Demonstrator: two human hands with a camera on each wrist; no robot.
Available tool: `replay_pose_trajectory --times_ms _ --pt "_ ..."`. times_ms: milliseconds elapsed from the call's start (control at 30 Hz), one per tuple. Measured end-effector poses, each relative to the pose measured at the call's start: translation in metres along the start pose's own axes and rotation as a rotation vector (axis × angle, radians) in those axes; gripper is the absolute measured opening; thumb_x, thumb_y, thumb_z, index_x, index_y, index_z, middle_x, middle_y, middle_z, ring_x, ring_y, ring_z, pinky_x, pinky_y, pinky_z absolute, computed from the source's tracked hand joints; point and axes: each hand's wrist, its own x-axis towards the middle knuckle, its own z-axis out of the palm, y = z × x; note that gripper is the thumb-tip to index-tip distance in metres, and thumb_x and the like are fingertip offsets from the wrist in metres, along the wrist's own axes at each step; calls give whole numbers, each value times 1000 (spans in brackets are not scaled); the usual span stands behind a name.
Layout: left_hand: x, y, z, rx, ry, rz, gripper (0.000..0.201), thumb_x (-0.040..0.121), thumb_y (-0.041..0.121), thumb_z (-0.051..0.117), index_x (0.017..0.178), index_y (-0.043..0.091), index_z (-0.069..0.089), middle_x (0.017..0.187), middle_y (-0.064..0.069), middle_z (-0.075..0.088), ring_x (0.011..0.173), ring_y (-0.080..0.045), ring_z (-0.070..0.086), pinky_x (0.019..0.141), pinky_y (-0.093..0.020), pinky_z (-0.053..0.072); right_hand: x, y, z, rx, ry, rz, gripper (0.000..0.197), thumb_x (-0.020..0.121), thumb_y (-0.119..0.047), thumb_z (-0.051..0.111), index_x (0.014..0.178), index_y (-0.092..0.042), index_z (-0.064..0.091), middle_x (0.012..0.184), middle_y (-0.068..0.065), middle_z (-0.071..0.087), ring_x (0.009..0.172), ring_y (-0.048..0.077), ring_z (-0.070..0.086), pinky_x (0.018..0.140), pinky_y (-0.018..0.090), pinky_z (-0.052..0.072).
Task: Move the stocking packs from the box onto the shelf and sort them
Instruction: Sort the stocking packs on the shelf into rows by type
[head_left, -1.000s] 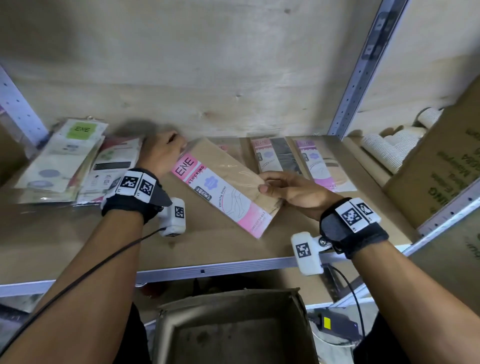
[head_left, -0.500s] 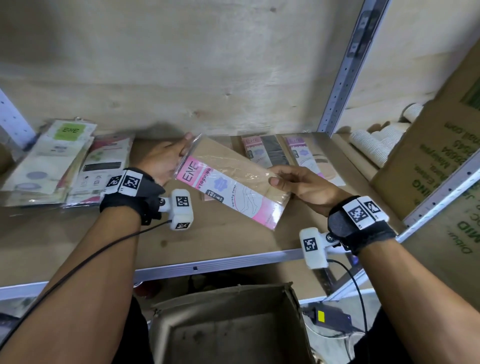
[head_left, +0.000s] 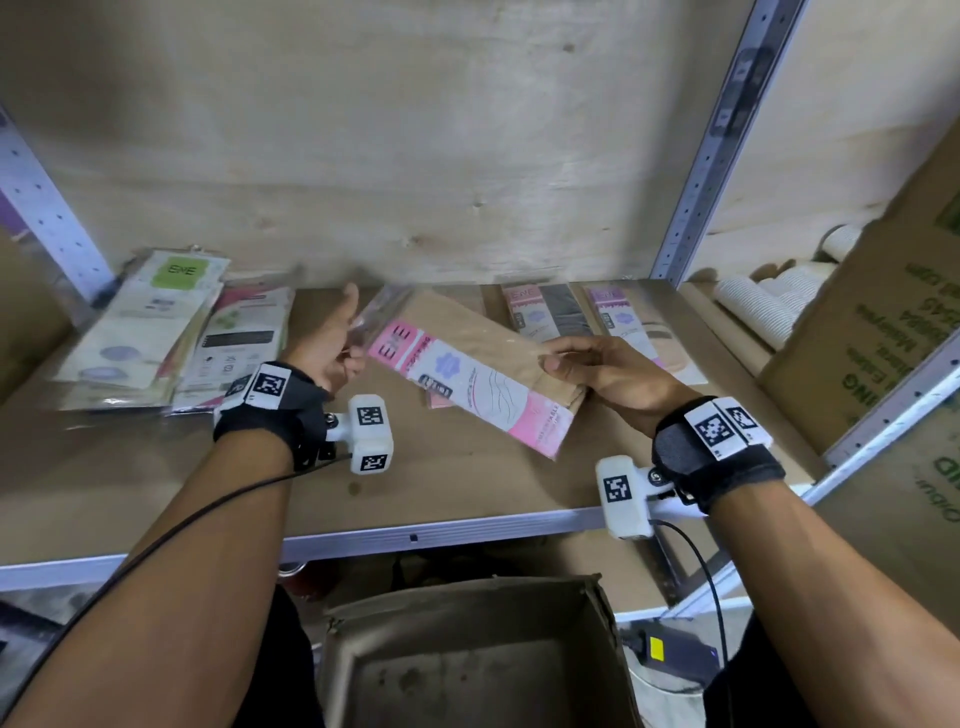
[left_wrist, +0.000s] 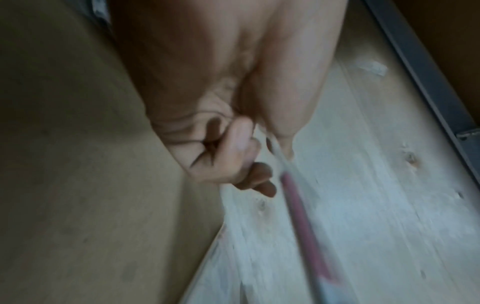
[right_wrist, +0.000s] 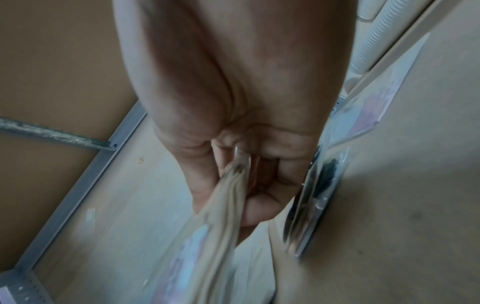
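Pack (head_left: 470, 382) mid-frame, tan stocking under clear film, pink-white label, tilted above shelf (head_left: 156, 483), pinched by left hand (head_left: 327, 345) and right hand (head_left: 605, 371) at opposite ends.

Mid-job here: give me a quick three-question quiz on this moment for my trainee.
1. True or false: the pink-and-beige stocking pack lies flat on the shelf, untouched.
2. Which hand grips the pack's plain beige end? A) left hand B) right hand
3. Fill in: the green-labelled pack tops the pile at the shelf's ____ end.

Key: 1 false, both hands hold it; 2 B; 3 left.
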Motion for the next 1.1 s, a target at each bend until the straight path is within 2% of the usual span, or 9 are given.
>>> replay_pose_trajectory --times_ms 133,200,300,433,567,667,833,900,1100 --pt "2 1 -11 19 64 28 76 88 80 34 107 17 72 82 3 69 48 -5 58 46 -18 39 11 -7 9 165 95 24 9 88 -12 72 96 -15 70 93 9 75 79 20 70 71 30 55" --pt "-3 2 -6 93 35 33 75 85 80 43 111 16 71 98 -4 72 66 -12 71 57 -22 54 18 -10 19 198 125 44 18 86 -15 74 101 -10 65 90 10 74 72 22 69 63 35 56" --pt "-11 2 10 146 -72 8 68 81 72 60 115 13 68 105 -11 74 86 -23 77 65 -24 61 31 -17 39 259 193 45 27 85 -11 76 103 -9 56 89 9 72 62 17 69 49 27 53" --pt "-18 0 21 156 -182 67 44 82 42 78 113 13 67 107 -15 75 88 -24 77 67 -25 61 51 -19 62 245 254 92 33 85 -4 74 111 -3 52 109 20 65 76 25 70 56 32 60" --pt "-13 -4 22 208 -150 119 48 82 15 80 125 6 61 103 -10 75 77 -16 77 64 -22 59 67 -16 74 148 272 146 27 86 -1 72 106 -2 54 112 22 63 85 33 70 72 48 62" --pt "-8 -6 23 230 -96 138 45 82 8 80 122 3 62 97 -7 74 71 -14 75 62 -22 59 75 -14 76 -103 328 136 29 83 -10 75 107 -5 60 115 18 67 97 35 70 85 50 59" --pt "2 -8 25 326 -55 183 40 83 3 78 121 -1 65 106 -16 74 69 -16 73 62 -22 59 75 -19 76 -572 380 117 47 80 -24 76 123 -9 65 115 7 69 107 22 64 97 37 53" --pt "7 -11 28 384 -46 176 42 83 3 78 122 -3 64 104 -17 75 63 -14 70 63 -23 58 72 -21 76 -677 385 106 52 80 -24 77 127 -9 62 118 8 68 109 22 63 96 34 52" --pt "12 -19 38 461 -58 77 50 78 7 84 122 -4 65 103 -17 75 89 -32 75 90 -45 60 62 -26 78 -810 324 169 38 79 -20 80 109 0 67 110 13 68 101 27 66 83 33 56"
